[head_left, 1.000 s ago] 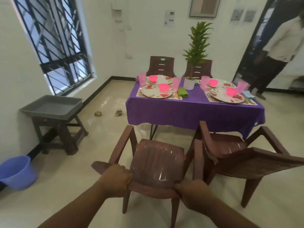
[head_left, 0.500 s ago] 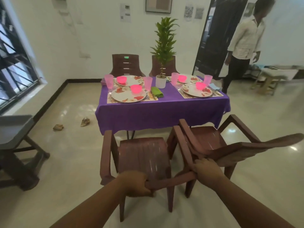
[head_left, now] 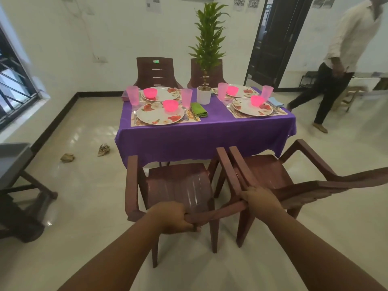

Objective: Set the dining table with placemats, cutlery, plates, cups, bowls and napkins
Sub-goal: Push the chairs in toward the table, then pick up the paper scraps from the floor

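No writing can be read. A chair (head_left: 180, 190) back is gripped by the left hand (head_left: 174, 217) and right hand (head_left: 259, 201). The table (head_left: 210, 131) is covered in purple cloth.

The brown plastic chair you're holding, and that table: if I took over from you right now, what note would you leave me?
Left hand: grips the top rail of the near-left brown plastic chair.
Right hand: grips the same rail at its right end, beside the second near brown plastic chair.
Purple-clothed dining table: four floral round plates, e.g., each on a placemat with a pink bowl on it, four pink tumblers, e.g., a folded green napkin, and a potted plant in a white pot.
Done: table looks set.
Left: probably push both near chairs in; cutlery is hard to make out, so check it.
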